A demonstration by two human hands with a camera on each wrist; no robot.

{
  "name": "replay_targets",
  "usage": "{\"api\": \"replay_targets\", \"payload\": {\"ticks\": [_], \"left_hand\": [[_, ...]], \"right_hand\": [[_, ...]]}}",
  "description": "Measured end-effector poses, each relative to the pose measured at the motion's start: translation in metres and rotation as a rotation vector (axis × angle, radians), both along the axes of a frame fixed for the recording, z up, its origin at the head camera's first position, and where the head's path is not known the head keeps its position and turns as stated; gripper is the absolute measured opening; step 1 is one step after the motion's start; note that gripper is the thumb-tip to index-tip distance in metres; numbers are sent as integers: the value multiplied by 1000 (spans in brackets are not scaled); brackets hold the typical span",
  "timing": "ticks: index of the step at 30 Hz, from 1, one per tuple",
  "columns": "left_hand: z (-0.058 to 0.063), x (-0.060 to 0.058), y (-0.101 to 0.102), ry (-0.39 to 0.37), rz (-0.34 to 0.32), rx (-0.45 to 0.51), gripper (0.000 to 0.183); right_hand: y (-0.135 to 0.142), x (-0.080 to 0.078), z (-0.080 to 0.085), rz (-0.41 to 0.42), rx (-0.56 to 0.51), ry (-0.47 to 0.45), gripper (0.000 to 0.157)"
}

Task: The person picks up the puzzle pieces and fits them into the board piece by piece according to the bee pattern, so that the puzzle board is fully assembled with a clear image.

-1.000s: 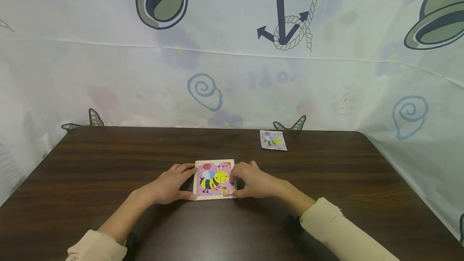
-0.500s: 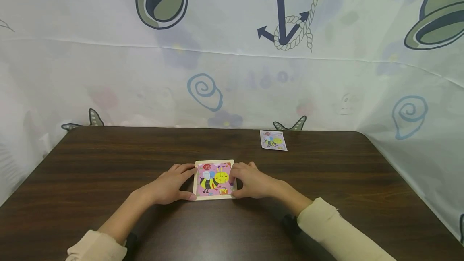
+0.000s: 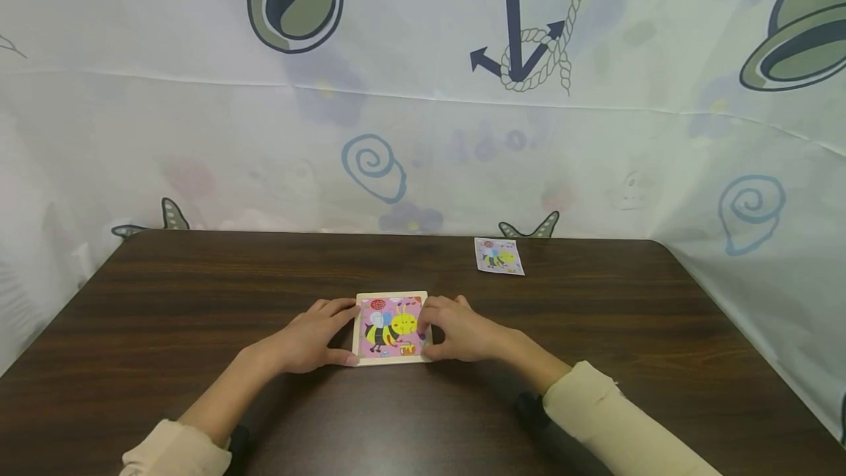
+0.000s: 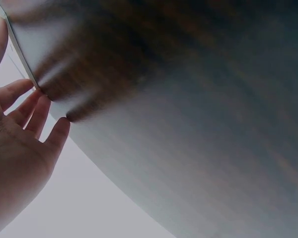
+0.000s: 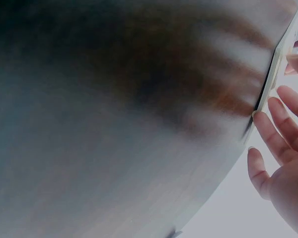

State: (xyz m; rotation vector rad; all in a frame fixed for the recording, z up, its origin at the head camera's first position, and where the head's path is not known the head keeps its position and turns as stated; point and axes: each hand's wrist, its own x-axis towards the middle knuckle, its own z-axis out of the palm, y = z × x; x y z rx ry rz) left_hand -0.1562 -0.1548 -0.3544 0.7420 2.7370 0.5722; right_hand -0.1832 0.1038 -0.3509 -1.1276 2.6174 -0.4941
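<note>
A wooden-framed jigsaw puzzle [image 3: 390,329] of a yellow and black bee on pink lies flat on the dark wood-grain table, between both hands. My left hand [image 3: 311,338] rests at its left side, index fingertip near the upper left corner and thumb at the lower left. In the left wrist view, the fairly straight fingers [image 4: 38,111] touch the frame's edge. At the right side, my right hand [image 3: 463,330] bends over the frame, index fingertip on the picture and thumb by the lower right corner. That hand covers part of the puzzle's right edge.
A small picture card [image 3: 499,256] with the same bee lies near the table's [image 3: 297,263] far edge, right of the puzzle. Behind the table hangs a pale printed cloth [image 3: 436,167].
The piece at the puzzle's lower right, tilted a second ago, now lies level with the others. My right hand shifted slightly left and then stayed put. My left hand has not moved.
</note>
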Motion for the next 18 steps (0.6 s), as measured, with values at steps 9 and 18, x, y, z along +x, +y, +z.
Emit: {"api": "replay_targets", "payload": {"ticks": [9,18], "left_hand": [[0,0,0,-4,3,0,77],[1,0,1,3,-3,-17,77]], "right_hand": [[1,1,0,2,-10,-13,18],[4,3,-2,10,-13,1,19]]}}
